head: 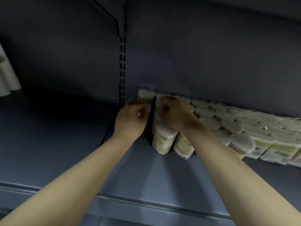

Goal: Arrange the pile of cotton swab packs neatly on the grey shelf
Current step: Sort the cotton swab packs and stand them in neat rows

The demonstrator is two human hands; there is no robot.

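Shelf: the grey shelf [138, 173] fills the lower half of the frame, its front lip running along the bottom.
Packs: the cotton swab packs [210, 121] stand upright in tight rows against the back panel, from centre frame out to the right edge.
Left column: a front pack [162, 141] stands at the near left corner of the block, a rear pack [145, 94] behind it by the slotted upright [122, 62].
Left hand [130, 118]: centre frame, just left of the block; fingers curled toward the rear pack. Whether this grip holds the pack or only touches it, I cannot tell.
Right hand [175, 113]: fingers curled down over the pack tops in the left column; grip seems closed on a pack, though the fingertips are hidden.
Done: most packs appear lined up.
Left: probably squaring the left column; flat boxed packs [276, 152] at right look less even.
Elsewhere: white rolls [6, 75] at the left edge.
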